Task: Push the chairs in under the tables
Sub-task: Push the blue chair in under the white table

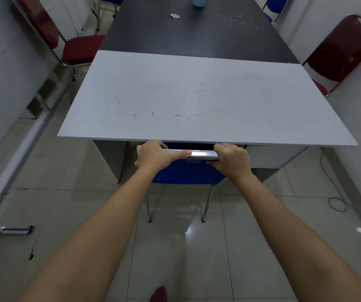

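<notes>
Blue chair point(188, 173): seat already under the white counter point(197, 99), backrest at its near edge; left hand point(156, 154) and right hand point(233, 160) each in closed grip on the chrome rail point(201, 154); push evenly, straight, keeping knuckles below the edge.

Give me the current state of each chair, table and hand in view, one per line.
Left hand: closed on the blue chair's top rail.
Right hand: closed on the same rail.
Blue chair: seat under the white table, backrest at its edge.
White table: top bare, scuffed.
Dark table: holds a paper scrap and a bottle.
Left red chair: seat partly out.
Right red chair: close against the tables.
</notes>
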